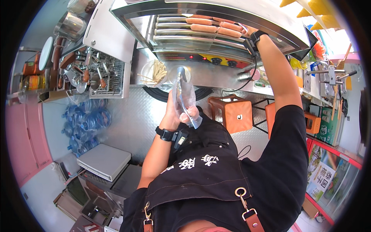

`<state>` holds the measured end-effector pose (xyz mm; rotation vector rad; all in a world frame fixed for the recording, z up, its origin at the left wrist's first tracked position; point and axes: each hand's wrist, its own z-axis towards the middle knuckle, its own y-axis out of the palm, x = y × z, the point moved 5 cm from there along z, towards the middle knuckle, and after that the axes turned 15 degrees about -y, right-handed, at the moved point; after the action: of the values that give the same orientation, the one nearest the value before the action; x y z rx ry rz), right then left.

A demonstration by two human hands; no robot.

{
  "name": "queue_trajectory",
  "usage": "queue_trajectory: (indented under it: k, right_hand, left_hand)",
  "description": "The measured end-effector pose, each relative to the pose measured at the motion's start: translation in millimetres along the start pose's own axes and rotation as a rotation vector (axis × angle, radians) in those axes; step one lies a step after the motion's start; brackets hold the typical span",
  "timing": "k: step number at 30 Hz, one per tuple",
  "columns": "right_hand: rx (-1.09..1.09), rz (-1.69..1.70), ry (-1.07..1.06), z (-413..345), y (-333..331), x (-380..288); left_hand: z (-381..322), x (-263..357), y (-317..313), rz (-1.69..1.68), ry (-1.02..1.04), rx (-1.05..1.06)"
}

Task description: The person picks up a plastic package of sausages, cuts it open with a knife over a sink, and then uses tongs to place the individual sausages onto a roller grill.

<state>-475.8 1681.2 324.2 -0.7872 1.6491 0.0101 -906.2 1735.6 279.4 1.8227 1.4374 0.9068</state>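
Observation:
My left hand [171,114] grips a clear plastic bag [189,94] in front of my apron. Pinkish rounded pieces [192,111], apparently sausages, show in its lower end. With the arm stretched forward, my right hand [249,30] reaches into the glass-fronted roller grill [179,40], by the right end of the row of sausages. A thin pale or shiny piece shows at its fingertips, too small to name, and the cabinet frame partly hides the fingers. Several sausages [203,28] lie along the steel rollers in two columns.
A tub of wooden sticks [158,72] and a round clear container [185,74] stand before the grill. A black cable [251,78] hangs from my right wrist device. Orange stools [234,116] stand below the counter; wrapped water bottles [92,119] are at left.

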Motion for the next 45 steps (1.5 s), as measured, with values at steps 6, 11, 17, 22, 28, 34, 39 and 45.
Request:
queue_trajectory:
  k: [6, 11, 17, 22, 28, 34, 39, 45]
  right_hand:
    - [-0.030, -0.092, 0.102, -5.4, -16.6, 16.6]
    - [-0.110, -0.103, -0.078, -72.2, -39.3, 26.3]
    - [-0.327, -0.248, -0.547, -259.0, -29.5, -27.3]
    - [-0.683, -0.747, -1.062, -349.3, -5.3, -103.1]
    - [-0.686, -0.940, -1.229, -347.7, 1.0, -107.9]
    - [-0.665, -1.022, -1.206, -340.7, 1.2, -107.3]
    - [-0.710, -1.090, -1.169, -345.7, 7.0, -113.7]
    - [-0.753, -1.097, -1.083, -348.6, 24.1, -116.2]
  left_hand:
    - [-2.8, 6.2, -2.7, 0.029, -0.063, 0.167]
    - [-8.6, 9.3, 14.3, 0.138, 0.003, 0.293]
    - [-3.5, -1.4, 22.0, 0.114, -0.079, 0.184]
    - [14.5, -17.8, 32.1, 0.118, -0.273, 0.116]
    - [12.3, -31.8, 47.9, 0.150, -0.307, -0.009]
    - [24.2, -42.7, 28.7, 0.183, -0.220, 0.029]
    - [21.5, -43.2, 18.5, 0.222, -0.079, 0.143]
    - [5.1, -28.7, 36.1, 0.168, 0.209, 0.397]
